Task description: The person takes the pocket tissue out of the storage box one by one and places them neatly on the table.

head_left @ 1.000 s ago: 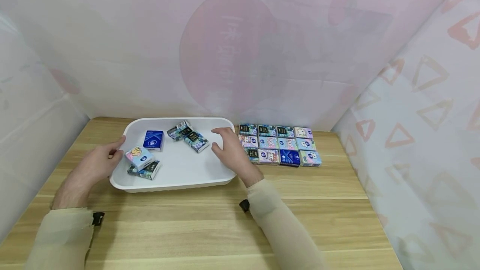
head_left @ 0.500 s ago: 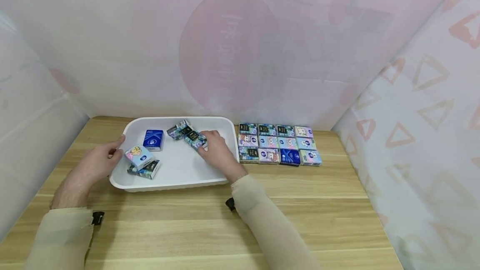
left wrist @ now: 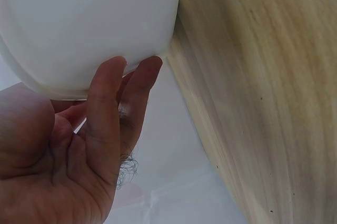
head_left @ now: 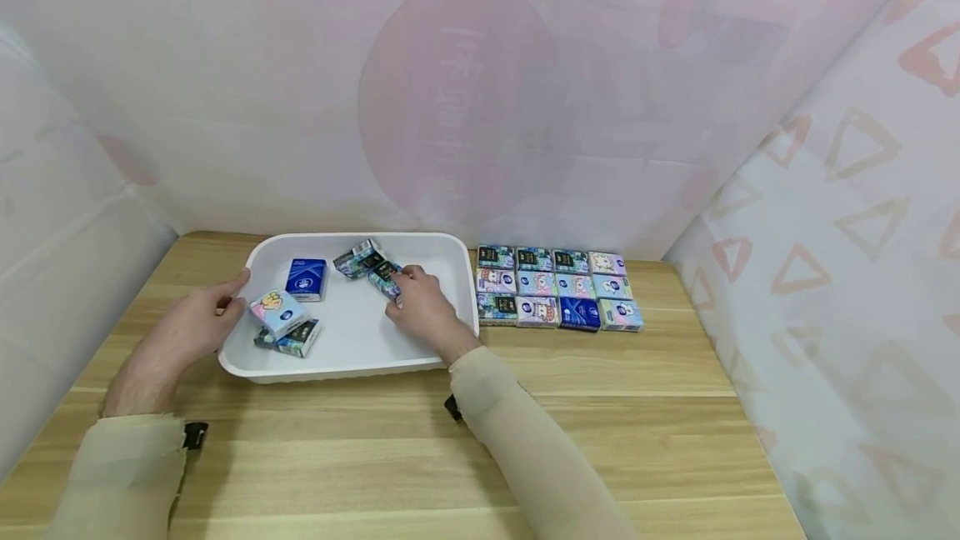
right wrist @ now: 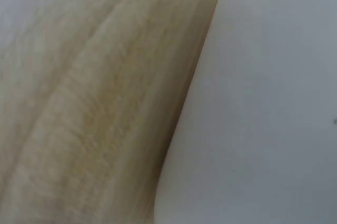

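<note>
In the head view a white tray point(head_left: 360, 373) holds several small tissue packs. My right hand point(head_left: 429, 311) is inside it, fingers curled round a dark floral pack point(head_left: 383, 277) that touches another dark floral pack point(head_left: 358, 260). My left hand point(head_left: 186, 330) grips the tray's left rim, and in the left wrist view the fingers of that hand point(left wrist: 79, 145) press against the outer wall of the tray point(left wrist: 105, 24). Beside it lies a pink-and-blue pack point(head_left: 277, 313) on top of a dark one point(head_left: 298, 340). The right wrist view shows no hand, only tray wall point(right wrist: 253, 103) and wood.
To the right of the tray, packs stand in tidy rows on the wooden table point(head_left: 360, 457), among them a dark blue one point(head_left: 579, 314). Another blue pack point(head_left: 306, 279) lies in the tray's left part. Printed sheets point(head_left: 465, 90) rise behind and at both sides.
My right hand has moved left from the tray's right side onto the dark floral pack, and its fingers have closed on it. The left hand has stayed at the rim.
</note>
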Demonstrator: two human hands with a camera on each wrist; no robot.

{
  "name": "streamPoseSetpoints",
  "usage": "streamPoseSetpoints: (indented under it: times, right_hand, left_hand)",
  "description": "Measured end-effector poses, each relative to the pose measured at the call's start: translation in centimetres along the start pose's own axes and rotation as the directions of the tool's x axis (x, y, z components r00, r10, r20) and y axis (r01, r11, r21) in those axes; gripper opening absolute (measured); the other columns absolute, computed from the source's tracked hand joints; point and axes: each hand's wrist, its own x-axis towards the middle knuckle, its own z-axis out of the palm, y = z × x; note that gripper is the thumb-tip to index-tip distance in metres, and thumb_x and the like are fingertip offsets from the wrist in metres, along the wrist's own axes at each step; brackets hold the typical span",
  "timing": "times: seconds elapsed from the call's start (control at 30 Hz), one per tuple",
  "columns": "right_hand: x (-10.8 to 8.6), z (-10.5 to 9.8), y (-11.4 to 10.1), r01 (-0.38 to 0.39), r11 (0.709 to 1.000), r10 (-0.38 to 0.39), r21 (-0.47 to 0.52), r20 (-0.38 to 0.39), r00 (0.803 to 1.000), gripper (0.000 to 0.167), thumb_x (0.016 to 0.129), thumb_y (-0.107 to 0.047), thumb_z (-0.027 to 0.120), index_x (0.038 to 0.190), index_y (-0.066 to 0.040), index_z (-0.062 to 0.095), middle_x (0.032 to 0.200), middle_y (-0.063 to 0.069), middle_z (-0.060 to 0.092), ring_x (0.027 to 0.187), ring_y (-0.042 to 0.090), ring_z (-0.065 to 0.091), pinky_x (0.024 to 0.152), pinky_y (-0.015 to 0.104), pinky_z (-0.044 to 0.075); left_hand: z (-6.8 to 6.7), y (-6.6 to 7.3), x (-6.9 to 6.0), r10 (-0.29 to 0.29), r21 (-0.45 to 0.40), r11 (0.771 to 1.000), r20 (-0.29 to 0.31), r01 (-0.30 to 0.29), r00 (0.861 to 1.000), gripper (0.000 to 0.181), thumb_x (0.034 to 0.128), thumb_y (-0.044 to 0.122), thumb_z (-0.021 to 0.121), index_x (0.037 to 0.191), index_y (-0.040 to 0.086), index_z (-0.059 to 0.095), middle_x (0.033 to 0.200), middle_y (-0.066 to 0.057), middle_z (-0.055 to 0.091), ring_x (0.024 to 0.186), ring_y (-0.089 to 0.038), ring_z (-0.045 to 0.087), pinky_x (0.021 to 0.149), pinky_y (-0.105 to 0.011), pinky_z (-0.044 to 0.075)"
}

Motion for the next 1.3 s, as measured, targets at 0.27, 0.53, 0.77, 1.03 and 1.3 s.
streamPoseSetpoints:
  times: [0.27,0.53,0.77,1.03,1.3]
  right_hand:
    - [-0.2,-0.3,-0.3,-0.022,0.998,0.021,-0.051,-0.014,1.000,0.051,0.116,-0.030,0.075,0.161,-0.008,0.068,0.169,0.009,0.064,0.149,0.030,0.067,0.124,0.043,0.060]
    - [-0.3,0.0,-0.3,-0.037,0.996,0.035,-0.082,-0.024,0.999,0.050,0.108,-0.039,0.088,0.148,-0.012,0.074,0.150,0.004,0.070,0.130,0.021,0.070,0.107,0.033,0.065]
    - [-0.2,0.1,-0.2,-0.059,0.997,0.058,-0.054,-0.029,0.998,0.042,0.107,-0.031,0.090,0.141,-0.014,0.073,0.140,0.006,0.074,0.121,0.020,0.072,0.101,0.034,0.066]
    - [-0.9,-0.8,-0.2,-0.068,0.996,0.068,0.051,-0.006,0.998,0.041,0.106,-0.022,0.090,0.144,-0.016,0.075,0.142,0.003,0.073,0.125,0.020,0.070,0.100,0.034,0.065]
    - [-2.6,-2.7,0.4,-0.023,0.996,0.023,0.082,0.000,1.000,0.042,0.107,-0.027,0.090,0.145,-0.016,0.078,0.151,0.006,0.073,0.132,0.024,0.071,0.111,0.041,0.064]
  left_hand:
    - [-0.1,0.1,0.0,0.000,0.000,1.000,0.000,0.000,1.000,0.065,0.1254,0.020,0.046,0.182,0.000,0.022,0.164,-0.052,0.048,0.120,-0.053,0.061,0.081,-0.036,0.053]
    - [-0.2,0.1,0.0,0.006,0.008,1.000,-0.005,-0.006,1.000,0.065,0.1253,0.020,0.047,0.182,0.000,0.023,0.164,-0.052,0.048,0.119,-0.053,0.061,0.080,-0.035,0.051]
    - [-0.2,0.2,0.0,0.008,-0.001,1.000,0.002,-0.008,1.000,0.065,0.1257,0.022,0.046,0.182,0.001,0.021,0.164,-0.052,0.047,0.122,-0.056,0.060,0.092,-0.053,0.056]
    - [-0.2,0.1,-0.1,-0.009,-0.007,1.000,0.013,0.010,1.000,0.066,0.1255,0.020,0.046,0.182,0.001,0.020,0.164,-0.052,0.046,0.120,-0.054,0.061,0.080,-0.035,0.052]
    - [-0.1,-0.1,0.1,-0.008,-0.011,1.000,0.020,0.008,1.000,0.067,0.1253,0.022,0.047,0.183,0.003,0.018,0.167,-0.052,0.044,0.124,-0.055,0.059,0.088,-0.046,0.056]
